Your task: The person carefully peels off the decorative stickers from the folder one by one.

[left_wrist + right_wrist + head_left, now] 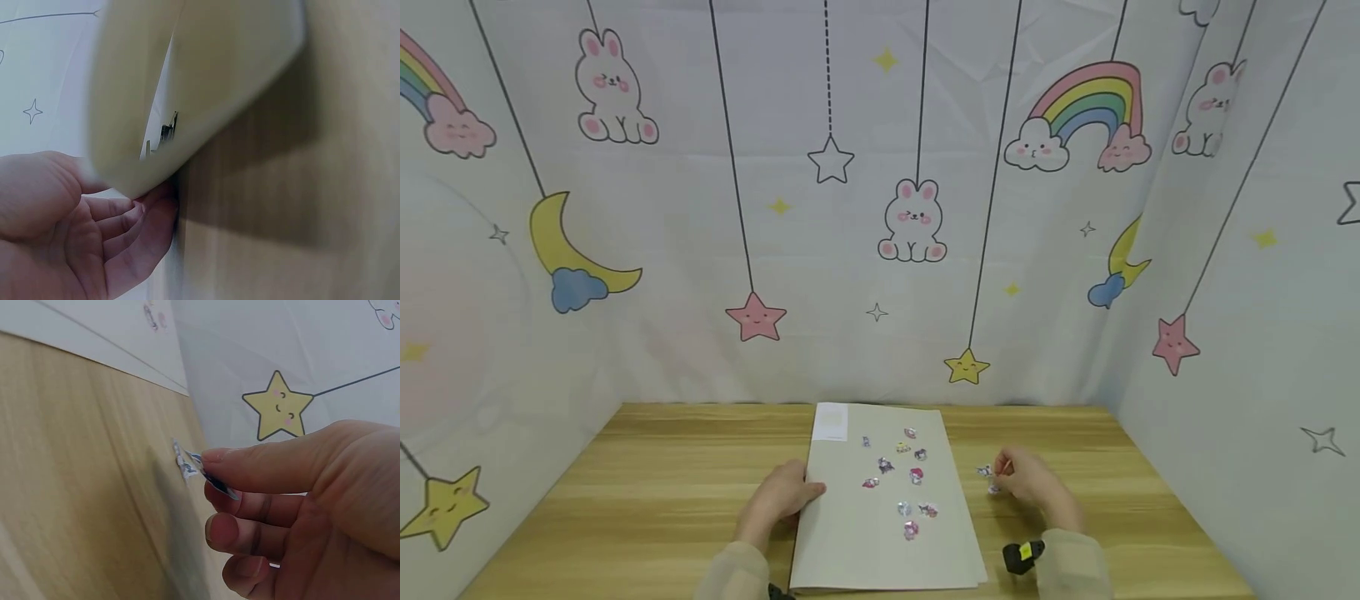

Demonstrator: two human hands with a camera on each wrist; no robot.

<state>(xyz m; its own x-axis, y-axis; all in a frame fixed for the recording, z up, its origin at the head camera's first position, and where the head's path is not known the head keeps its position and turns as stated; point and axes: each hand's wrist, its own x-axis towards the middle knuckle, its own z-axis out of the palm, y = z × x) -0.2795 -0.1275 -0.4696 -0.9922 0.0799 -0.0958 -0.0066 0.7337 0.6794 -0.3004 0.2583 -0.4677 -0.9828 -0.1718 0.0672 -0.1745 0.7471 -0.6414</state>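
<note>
A large off-white paper pad lies on the table, with several small cartoon stickers scattered over it. At its left edge my left hand grips the pad, thumb on top and fingers underneath; the left wrist view shows the curved paper edge between them. To the right of the pad, my right hand pinches a small sticker between thumb and index finger, just above the table. Close by lies another sticker on the wood. The held sticker's picture is mostly hidden.
A white label is at the pad's upper left corner. The wood-grain table extends to both sides of the pad. White curtains printed with rabbits, stars and rainbows surround its back and sides.
</note>
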